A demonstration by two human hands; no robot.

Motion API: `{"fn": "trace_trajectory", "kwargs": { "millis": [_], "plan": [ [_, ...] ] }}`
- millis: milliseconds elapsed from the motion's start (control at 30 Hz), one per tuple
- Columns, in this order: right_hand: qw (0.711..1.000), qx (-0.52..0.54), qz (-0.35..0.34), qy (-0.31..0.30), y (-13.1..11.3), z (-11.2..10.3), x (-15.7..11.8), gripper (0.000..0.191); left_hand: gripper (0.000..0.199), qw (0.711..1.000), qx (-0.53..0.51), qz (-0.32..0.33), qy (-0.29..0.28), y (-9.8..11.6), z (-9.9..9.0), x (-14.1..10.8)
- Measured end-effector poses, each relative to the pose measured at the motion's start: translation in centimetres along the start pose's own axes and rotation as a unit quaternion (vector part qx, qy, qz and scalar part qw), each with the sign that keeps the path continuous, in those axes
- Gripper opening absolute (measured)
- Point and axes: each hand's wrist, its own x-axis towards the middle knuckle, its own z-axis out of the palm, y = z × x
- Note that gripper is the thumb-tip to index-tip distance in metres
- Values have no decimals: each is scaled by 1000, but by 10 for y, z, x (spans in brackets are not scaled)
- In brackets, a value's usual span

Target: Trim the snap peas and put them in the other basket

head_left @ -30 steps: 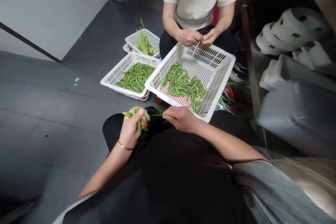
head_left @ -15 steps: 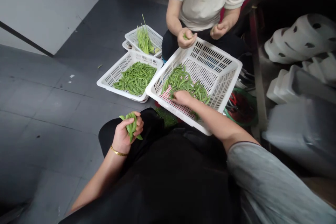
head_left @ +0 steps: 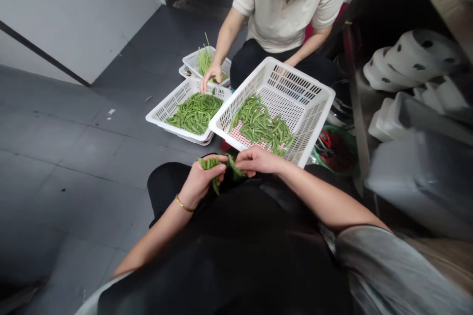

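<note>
- Head view, nearest: working close above black clothing (head_left: 229, 241), low in the middle of the scene.
- Clasping several green pods (head_left: 212, 163) in the left hand (head_left: 197, 182), with fingers curled around the bunch and thumb pointing right.
- Pinching a single pod (head_left: 232, 164) in the right hand (head_left: 258, 159), just right of the left fingertips; too small to tell whether also gripped from the left.
- Judged as the step in hand: handling that one pod between both sets of fingertips, with the rest kept bundled at left.
- Calling next, as a judgement, for a steady pinch at right and a left grip firm enough to keep the bunch, without crushing.
- Just beyond, to the right: lying loose in the large white basket (head_left: 217, 127), more pods (head_left: 260, 123), mostly toward its near left.
- Farther left: heaped in the smaller white basket (head_left: 152, 117), another pile of pods (head_left: 196, 114).
- Over that pile's far side: reaching down with loosely spread fingers, a co-worker's hand (head_left: 212, 78); contact impossible to tell.
- Farthest: resting in a small white tray (head_left: 189, 60), long green stems (head_left: 204, 60).
</note>
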Motion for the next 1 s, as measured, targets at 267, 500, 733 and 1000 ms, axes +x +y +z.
{"fn": "trace_trajectory", "kwargs": {
  "millis": [267,500,733,1000],
  "plan": [
    [960,-140,-175,168,-17,60,-23,22,24,995,-25,66,77,2,8,-25],
    [866,-347,-309,186,-17,78,-26,21,23,997,-35,62,42,-5,8,-34],
    [976,6,-178,128,-20,51,-45,24,28,994,-19,-38,-101,-4,-1,-39],
    [895,-343,-238,157,-30,42,-50,32,27,992,-23,-75,-103,-4,-5,-32]
  ]
}}
